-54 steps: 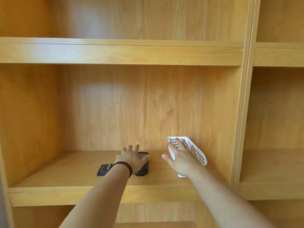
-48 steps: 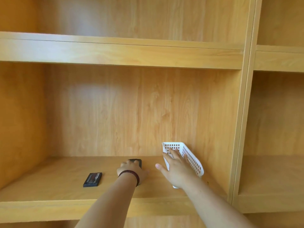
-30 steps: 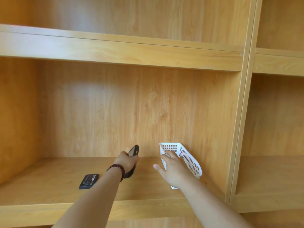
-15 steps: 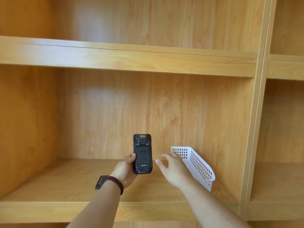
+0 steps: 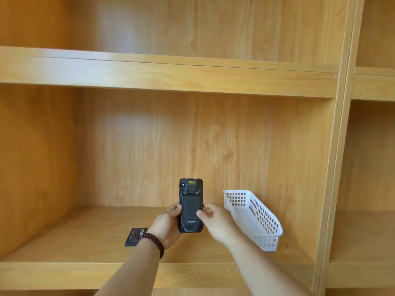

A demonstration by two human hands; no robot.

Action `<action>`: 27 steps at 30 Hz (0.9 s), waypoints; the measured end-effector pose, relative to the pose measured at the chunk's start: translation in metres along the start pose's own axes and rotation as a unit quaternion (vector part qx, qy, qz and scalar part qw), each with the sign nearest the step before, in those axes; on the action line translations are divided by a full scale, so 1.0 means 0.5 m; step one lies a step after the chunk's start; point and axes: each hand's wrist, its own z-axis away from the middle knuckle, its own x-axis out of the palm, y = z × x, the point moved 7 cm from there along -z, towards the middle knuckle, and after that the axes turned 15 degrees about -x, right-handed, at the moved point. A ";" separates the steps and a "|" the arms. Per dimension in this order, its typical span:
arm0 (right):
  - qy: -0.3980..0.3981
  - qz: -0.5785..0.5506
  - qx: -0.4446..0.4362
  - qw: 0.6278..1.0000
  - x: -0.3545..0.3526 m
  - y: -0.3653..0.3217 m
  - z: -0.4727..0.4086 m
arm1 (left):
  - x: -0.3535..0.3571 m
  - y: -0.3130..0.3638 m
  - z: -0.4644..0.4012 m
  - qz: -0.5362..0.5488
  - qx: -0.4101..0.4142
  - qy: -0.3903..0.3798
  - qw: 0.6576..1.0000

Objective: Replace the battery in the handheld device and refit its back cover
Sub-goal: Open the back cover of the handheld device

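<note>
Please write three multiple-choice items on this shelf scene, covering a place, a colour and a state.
1. Where does the spare battery lie?
A. In the basket
B. On the shelf board, left of the left hand
C. On the upper shelf

2. What colour is the basket?
A. White
B. Blue
C. Black

3. How is the handheld device held?
A. Flat on the shelf
B. Upright, back cover toward the camera
C. Inside the basket

Answers: 1 B, the battery rests on the shelf beside the left hand. 2 A, its perforated walls are white. 3 B, the left hand's grip keeps it upright while the right hand touches its side.
</note>
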 end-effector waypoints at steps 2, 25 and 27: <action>0.006 -0.072 0.016 0.997 0.017 0.007 -0.004 | 0.002 -0.002 -0.002 0.002 -0.001 -0.002 1.000; 0.022 -0.218 0.056 0.974 0.032 0.027 0.012 | 0.025 0.142 0.025 -0.282 0.040 0.148 0.947; 0.050 -0.147 0.028 0.988 0.003 0.016 -0.003 | 0.025 0.142 0.029 -0.289 0.043 0.147 0.945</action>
